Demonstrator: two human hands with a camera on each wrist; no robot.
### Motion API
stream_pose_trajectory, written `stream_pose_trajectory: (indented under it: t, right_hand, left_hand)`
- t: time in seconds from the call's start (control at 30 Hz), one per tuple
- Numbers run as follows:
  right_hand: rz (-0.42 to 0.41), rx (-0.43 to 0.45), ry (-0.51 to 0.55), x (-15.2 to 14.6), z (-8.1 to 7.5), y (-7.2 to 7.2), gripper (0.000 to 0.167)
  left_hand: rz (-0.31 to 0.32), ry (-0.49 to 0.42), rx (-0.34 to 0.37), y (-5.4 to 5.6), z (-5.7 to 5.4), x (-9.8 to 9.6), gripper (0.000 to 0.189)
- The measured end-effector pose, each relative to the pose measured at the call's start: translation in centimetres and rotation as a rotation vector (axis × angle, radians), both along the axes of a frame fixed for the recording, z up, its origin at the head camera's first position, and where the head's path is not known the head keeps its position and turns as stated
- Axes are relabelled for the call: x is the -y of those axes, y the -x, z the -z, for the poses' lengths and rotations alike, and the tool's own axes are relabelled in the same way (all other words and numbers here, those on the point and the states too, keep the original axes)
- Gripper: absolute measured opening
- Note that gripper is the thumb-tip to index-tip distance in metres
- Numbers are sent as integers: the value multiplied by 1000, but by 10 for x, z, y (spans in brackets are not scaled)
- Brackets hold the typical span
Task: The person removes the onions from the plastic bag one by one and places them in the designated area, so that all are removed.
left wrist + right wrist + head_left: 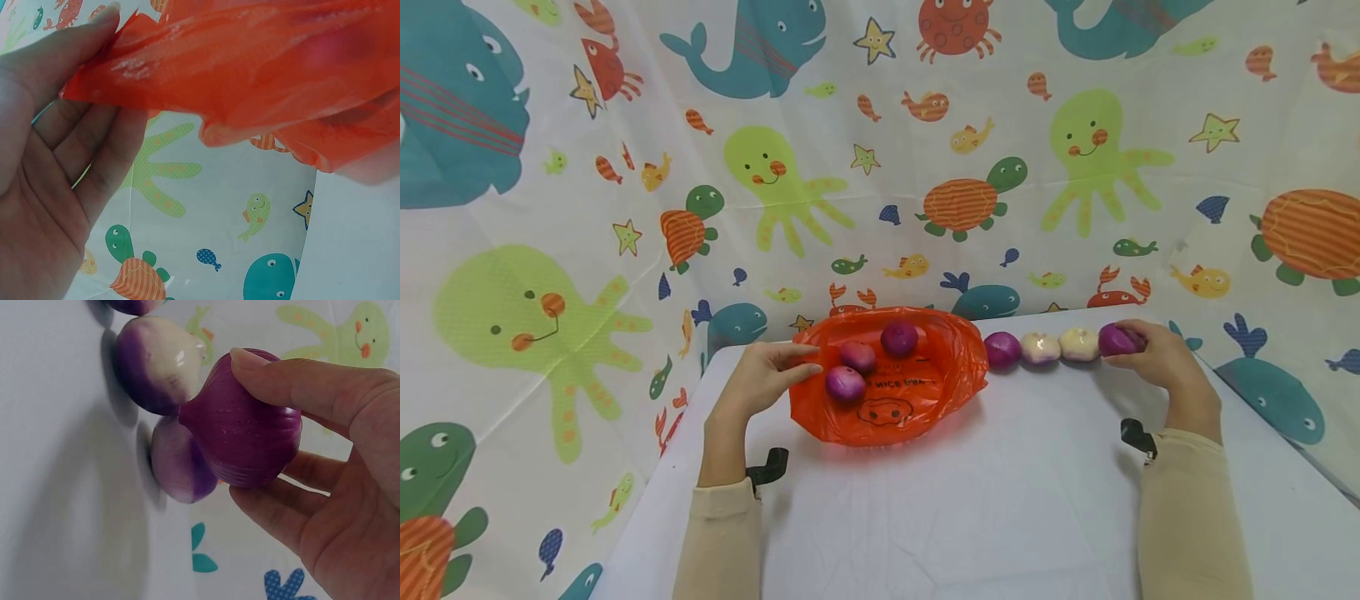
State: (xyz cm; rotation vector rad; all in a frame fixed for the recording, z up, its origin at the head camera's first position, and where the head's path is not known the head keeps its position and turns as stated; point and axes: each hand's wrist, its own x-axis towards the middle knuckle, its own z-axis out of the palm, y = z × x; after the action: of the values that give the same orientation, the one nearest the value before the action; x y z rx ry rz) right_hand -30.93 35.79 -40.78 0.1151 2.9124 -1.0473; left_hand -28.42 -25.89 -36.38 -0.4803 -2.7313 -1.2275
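Note:
My left hand (756, 379) pinches the left rim of a red plastic bag (925, 412), its thumb and fingers on either side of the film (112, 81). The bag lies spread wide at the top, with three purple onions inside: one upper right (899, 339), one in the middle (857, 357) and one lower left (846, 384). With thumb and fingers curled round it, my right hand (1161, 358) grips a purple onion (250, 425) at the right end of a row. Beside it are two white-and-purple turnips (1079, 344) (159, 362).
Another purple onion (1002, 351) stands at the row's left end, close by the bag's right rim. A white cloth covers the table (962, 517). Behind and to the left hangs a curtain (850, 208) printed with sea animals. Dark wrist mounts (767, 468) sit on both wrists.

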Motion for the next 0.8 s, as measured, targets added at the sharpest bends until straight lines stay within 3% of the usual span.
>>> stream_pose_trajectory:
  t: [0.2, 0.8]
  right_hand:
    - [6, 44, 17, -5, 1, -1, 97]
    - [23, 136, 22, -20, 8, -7, 103]
  left_hand:
    - [-2, -2, 4, -1, -1, -1, 38]
    - [1, -6, -8, -1, -1, 1, 38]
